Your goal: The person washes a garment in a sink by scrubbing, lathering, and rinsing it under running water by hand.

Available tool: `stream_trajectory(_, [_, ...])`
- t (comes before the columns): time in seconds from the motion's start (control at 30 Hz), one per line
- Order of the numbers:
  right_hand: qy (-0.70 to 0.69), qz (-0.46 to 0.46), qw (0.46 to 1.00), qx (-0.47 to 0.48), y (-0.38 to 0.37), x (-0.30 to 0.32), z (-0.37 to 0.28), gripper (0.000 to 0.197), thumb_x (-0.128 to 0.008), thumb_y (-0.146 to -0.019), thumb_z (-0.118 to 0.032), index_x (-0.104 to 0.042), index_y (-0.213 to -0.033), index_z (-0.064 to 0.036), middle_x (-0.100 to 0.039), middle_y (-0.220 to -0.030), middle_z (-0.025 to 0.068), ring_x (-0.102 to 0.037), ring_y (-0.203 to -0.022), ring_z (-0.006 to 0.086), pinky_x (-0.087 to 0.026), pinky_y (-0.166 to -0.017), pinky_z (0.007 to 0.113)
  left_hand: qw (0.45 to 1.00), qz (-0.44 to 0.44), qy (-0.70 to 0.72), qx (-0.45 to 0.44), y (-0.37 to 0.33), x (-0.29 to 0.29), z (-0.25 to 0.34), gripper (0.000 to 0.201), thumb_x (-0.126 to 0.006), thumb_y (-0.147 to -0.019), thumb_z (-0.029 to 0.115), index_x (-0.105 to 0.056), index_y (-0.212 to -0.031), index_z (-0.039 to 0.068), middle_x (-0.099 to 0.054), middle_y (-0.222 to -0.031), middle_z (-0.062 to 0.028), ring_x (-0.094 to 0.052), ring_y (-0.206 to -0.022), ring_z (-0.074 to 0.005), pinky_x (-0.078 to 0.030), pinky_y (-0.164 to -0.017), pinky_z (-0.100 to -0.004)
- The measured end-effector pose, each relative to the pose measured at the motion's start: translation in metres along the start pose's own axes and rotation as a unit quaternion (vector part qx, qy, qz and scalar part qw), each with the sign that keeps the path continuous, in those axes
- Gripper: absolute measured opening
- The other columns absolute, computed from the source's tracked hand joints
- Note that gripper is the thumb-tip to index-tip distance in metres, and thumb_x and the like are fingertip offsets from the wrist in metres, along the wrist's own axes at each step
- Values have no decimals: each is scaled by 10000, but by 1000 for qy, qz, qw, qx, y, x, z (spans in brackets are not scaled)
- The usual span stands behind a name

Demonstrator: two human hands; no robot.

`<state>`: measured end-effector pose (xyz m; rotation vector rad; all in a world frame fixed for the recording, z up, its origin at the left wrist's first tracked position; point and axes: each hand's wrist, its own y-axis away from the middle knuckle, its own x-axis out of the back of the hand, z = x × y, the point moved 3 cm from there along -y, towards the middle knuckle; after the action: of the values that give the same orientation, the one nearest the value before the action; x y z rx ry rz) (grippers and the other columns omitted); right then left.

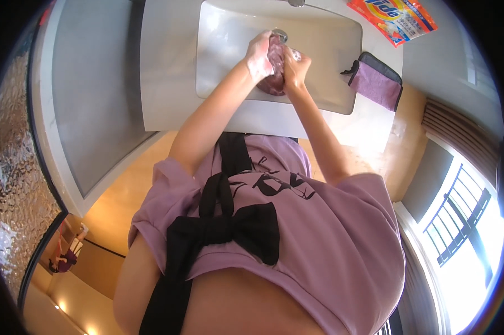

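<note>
A wet, dull-purple cloth (275,60) is bunched up between my two hands over the white sink basin (330,61). My left hand (258,54), coated in white suds, presses on the cloth's left side with its fingers closed. On the other side my right hand (295,68) grips the cloth, foam showing on its knuckles. The cloth's lower end hangs toward the basin's near wall. Just beyond the hands, the round metal drain (280,36) is partly covered.
An orange detergent bag (394,19) lies at the counter's far right corner. A purple pouch with black trim (376,84) rests on the right edge of the white counter (171,72). The tap (296,2) shows at the top. A bright window (458,223) stands at lower right.
</note>
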<state>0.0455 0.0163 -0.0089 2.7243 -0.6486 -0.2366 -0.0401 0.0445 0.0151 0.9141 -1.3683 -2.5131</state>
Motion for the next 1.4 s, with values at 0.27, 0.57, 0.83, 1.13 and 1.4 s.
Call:
stream_trajectory(0.27, [-62, -193, 979, -8, -18, 12, 2, 577, -606, -729, -431, -410, -1069, -7, -463, -1036, 124, -437, -959, 187, -354, -838, 285, 958, -136, -238, -89, 28, -14, 39, 279, -462, -837, 340, -538, -819, 72, -549, -728, 0, -535, -647, -134, -449, -657, -268])
stream_trajectory(0.57, [224, -408, 884, -37, -36, 17, -35, 329, -697, -677, -314, -612, -751, -5, -594, -658, 51, -562, -638, 116, -436, -598, 245, 676, -141, -668, -275, 19, -4, 65, 439, -434, -837, 405, -537, -677, 9, -514, -571, -56, -507, -587, -148, -420, -548, -251])
stream_trajectory(0.83, [-103, -217, 970, -37, -22, 5, -50, 240, -586, -760, -207, -582, -642, 2, -554, -518, 76, -438, -333, 105, -264, -287, 215, 968, -203, -132, -71, 9, 25, 22, 389, -502, -812, 382, -573, -907, 12, -578, -766, -26, -529, -660, -119, -432, -592, -267])
stream_trajectory(1.13, [353, -40, 917, 181, -26, -37, -27, 282, -577, -693, -218, -500, -486, -43, -464, -451, 110, -461, -438, 277, -386, -543, 352, 984, -154, 40, -84, 12, 27, -13, 339, -375, -862, 382, -482, -884, 61, -523, -726, -17, -494, -652, -128, -416, -537, -261])
stream_trajectory(1.4, [322, -28, 934, 153, -30, -33, -17, 298, -587, -640, -263, -525, -479, -20, -477, -472, 181, -481, -429, 338, -422, -467, 370, 983, -166, -5, -77, -2, 24, -8, 266, -388, -863, 258, -491, -958, 32, -552, -801, -57, -536, -671, -157, -451, -600, -267])
